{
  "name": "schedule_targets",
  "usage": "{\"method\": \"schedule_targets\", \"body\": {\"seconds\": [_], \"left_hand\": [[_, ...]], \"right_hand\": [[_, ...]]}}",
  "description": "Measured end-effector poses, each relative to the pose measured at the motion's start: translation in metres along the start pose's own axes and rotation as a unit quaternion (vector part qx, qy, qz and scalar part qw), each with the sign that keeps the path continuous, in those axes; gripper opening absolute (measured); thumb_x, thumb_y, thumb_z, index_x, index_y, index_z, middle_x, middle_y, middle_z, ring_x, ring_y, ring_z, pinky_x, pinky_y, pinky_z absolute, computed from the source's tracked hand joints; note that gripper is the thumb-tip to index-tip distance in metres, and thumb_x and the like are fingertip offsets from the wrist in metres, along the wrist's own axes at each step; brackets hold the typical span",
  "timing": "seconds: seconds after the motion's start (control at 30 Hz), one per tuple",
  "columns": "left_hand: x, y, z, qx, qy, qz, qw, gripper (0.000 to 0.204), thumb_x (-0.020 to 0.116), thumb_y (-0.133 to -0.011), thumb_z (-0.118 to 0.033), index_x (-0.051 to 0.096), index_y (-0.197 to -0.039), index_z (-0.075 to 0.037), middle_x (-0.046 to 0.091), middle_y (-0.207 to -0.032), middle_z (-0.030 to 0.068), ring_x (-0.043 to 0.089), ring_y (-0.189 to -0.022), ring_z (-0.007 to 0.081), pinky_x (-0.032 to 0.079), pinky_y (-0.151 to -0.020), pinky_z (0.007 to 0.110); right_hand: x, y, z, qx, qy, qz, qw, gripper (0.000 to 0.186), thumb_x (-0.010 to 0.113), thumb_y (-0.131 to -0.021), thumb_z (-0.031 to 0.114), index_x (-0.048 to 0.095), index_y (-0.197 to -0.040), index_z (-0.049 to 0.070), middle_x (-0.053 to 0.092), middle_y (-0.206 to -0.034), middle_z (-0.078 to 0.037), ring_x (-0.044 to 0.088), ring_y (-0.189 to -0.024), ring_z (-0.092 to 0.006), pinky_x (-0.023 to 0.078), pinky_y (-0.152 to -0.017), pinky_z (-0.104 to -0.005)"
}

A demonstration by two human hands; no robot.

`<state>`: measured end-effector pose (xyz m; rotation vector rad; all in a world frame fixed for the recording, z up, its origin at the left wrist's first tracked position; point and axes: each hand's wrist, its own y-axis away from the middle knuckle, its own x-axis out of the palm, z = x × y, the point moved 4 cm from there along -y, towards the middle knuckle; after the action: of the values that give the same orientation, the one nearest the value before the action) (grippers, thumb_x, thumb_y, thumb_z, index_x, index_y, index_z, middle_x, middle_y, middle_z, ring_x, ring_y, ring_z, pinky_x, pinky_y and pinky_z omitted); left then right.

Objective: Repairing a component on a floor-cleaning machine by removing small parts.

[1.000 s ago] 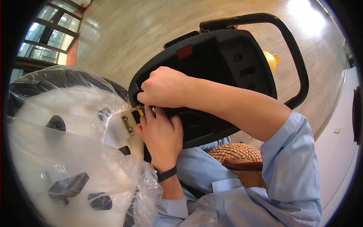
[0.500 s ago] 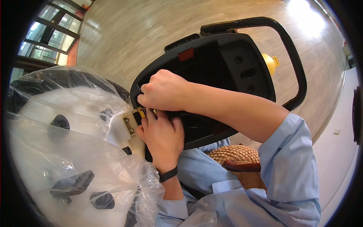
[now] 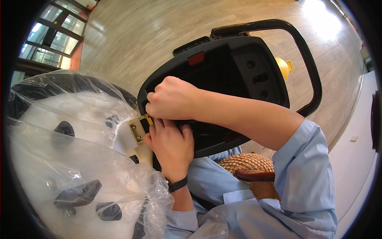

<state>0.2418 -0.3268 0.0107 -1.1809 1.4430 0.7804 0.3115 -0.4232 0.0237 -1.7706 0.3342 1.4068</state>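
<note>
My right hand [image 3: 173,98] is closed in a fist-like grip over the left end of a black, rounded panel [image 3: 223,75] with a glossy recess. Whatever its fingertips hold is hidden. Just below it, my left hand [image 3: 169,149], with a black band on the wrist, has bent fingers bunched beside a small yellow piece [image 3: 149,120]; the fingertips are tucked under the right hand. A cream-coloured bracket with an open slot [image 3: 137,131] lies beside the left fingers, next to a white panda-like body [image 3: 75,109] under clear plastic film [image 3: 119,167].
A black tubular handle [image 3: 308,59] curves out from the panel's right end, with a yellow round part [image 3: 283,68] behind it. A woven seat with a wooden arm [image 3: 254,175] stands near my lap. Wood-look floor [image 3: 159,28] spreads beyond, with a white wall [image 3: 350,171] at right.
My right hand has shifted down very slightly, and the panel has dipped a little with it. The left hand stays nearly in place, its wrist turned slightly.
</note>
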Motion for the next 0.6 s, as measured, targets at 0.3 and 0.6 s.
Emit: {"method": "schedule_targets", "body": {"seconds": [0.3, 0.6], "left_hand": [[0.0, 0.001, -0.001, 0.021, -0.019, -0.003, 1.0, 0.036, 0.062, -0.093, -0.026, 0.065, -0.118, 0.0, 0.064, -0.119, 0.0215, 0.057, -0.112, 0.0434, 0.037, -0.094, 0.059], [0.002, 0.002, -0.001, 0.011, -0.018, 0.003, 1.0, 0.04, 0.061, -0.094, -0.027, 0.063, -0.124, -0.001, 0.062, -0.126, 0.0208, 0.057, -0.114, 0.0426, 0.036, -0.098, 0.061]], "right_hand": [[0.01, -0.004, 0.009, -0.011, -0.049, -0.086, 0.995, 0.016, 0.072, -0.071, 0.018, 0.062, -0.068, 0.005, 0.063, -0.065, -0.006, 0.072, -0.059, -0.0256, 0.054, -0.047, -0.0368], [0.008, -0.003, 0.004, 0.021, -0.12, -0.066, 0.99, 0.018, 0.073, -0.072, 0.018, 0.061, -0.077, 0.005, 0.064, -0.066, -0.01, 0.07, -0.059, -0.0316, 0.054, -0.049, -0.0413]]}}
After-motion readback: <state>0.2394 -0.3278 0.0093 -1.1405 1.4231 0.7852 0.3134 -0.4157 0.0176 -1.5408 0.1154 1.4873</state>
